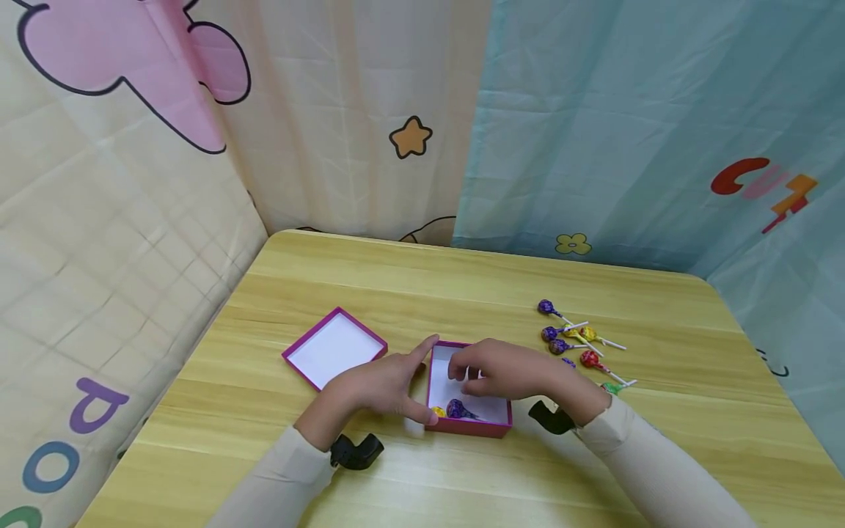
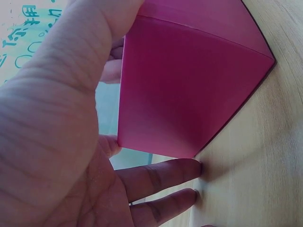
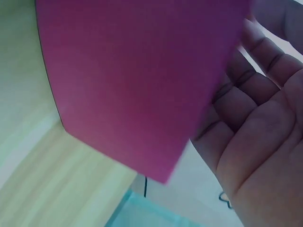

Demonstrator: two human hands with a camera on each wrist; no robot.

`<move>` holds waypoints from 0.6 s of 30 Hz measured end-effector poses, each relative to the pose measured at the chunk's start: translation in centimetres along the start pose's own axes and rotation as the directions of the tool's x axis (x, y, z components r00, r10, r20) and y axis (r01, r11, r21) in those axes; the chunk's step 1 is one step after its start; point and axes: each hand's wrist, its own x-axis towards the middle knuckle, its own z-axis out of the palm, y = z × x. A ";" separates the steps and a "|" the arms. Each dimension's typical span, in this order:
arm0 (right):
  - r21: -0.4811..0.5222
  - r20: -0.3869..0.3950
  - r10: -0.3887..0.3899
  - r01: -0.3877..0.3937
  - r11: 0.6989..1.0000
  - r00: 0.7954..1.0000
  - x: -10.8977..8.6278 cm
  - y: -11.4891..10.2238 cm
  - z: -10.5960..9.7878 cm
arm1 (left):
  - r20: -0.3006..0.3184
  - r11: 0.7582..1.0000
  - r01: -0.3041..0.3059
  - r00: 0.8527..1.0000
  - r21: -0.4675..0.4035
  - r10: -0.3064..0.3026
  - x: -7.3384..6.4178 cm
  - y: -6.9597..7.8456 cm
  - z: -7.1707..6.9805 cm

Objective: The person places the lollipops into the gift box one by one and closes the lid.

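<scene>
In the head view an open magenta box point(image 1: 472, 427) with a white inside stands on the table. A purple lollipop point(image 1: 455, 408) and a yellow lollipop point(image 1: 438, 412) lie along its near wall. My left hand point(image 1: 386, 385) grips the box's left side, thumb at the near corner and index finger at the far one. Two of its other fingers point(image 2: 161, 177) stretch out beside the box in the left wrist view. Over the box's right part hovers my right hand point(image 1: 508, 370), fingers loosely bent, with nothing seen between them. The right wrist view shows its palm beside the magenta wall point(image 3: 137, 85).
Left of the box lies its lid point(image 1: 337, 348), white inside facing up. To the right are several loose lollipops, among them purple ones point(image 1: 545, 307), a yellow one point(image 1: 587, 334), a red one point(image 1: 590, 358) and a green one point(image 1: 610, 388). Curtains point(image 1: 370, 147) hang behind the wooden table point(image 1: 422, 286).
</scene>
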 end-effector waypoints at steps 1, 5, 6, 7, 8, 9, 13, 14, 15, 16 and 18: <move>0.010 -0.010 0.002 -0.002 1.000 1.000 -0.3 0.0 -0.2 | 0.000 1.000 0.002 1.000 0.001 -0.002 0.0 0.0 0.0; 0.038 -0.053 0.017 -0.015 0.999 0.998 -1.4 0.2 -0.8 | 0.000 1.000 0.015 1.000 0.006 -0.015 0.1 0.0 0.1; 0.041 -0.066 0.023 -0.020 0.999 0.998 -1.7 0.2 -1.0 | -0.001 1.000 0.017 1.000 0.004 -0.017 0.1 0.0 0.1; 0.045 -0.077 0.032 -0.029 0.999 0.997 -2.0 0.3 -1.1 | -0.001 1.000 0.018 1.000 0.001 -0.018 0.1 0.0 0.1; 0.045 -0.089 0.038 -0.034 0.998 0.995 -2.3 0.3 -1.2 | -0.001 1.000 0.020 1.000 0.000 -0.020 0.1 -0.1 0.1; 0.046 -0.102 0.042 -0.037 0.998 0.994 -2.6 0.4 -1.3 | -0.002 1.000 0.021 1.000 -0.001 -0.021 0.1 -0.1 0.1; 0.055 -0.147 0.065 -0.057 0.997 0.987 -3.8 1.0 -1.5 | -0.003 1.000 0.020 1.000 -0.011 -0.020 0.2 -0.2 0.1; 0.061 -0.154 0.075 -0.066 0.996 0.985 -4.1 1.2 -1.5 | -0.004 1.000 0.018 1.000 -0.013 -0.018 0.2 -0.2 0.2; 0.072 -0.162 0.085 -0.074 0.995 0.983 -4.5 1.4 -1.4 | -0.004 1.000 0.014 1.000 -0.016 -0.014 0.2 -0.2 0.2; 0.081 -0.167 0.094 -0.082 0.993 0.981 -4.8 1.6 -1.4 | -0.003 1.000 0.010 1.000 -0.017 -0.010 0.2 -0.2 0.2; 0.092 -0.183 0.109 -0.094 0.991 0.977 -5.5 2.1 -1.2 | -0.003 1.000 0.003 1.000 -0.016 -0.003 0.1 -0.2 0.2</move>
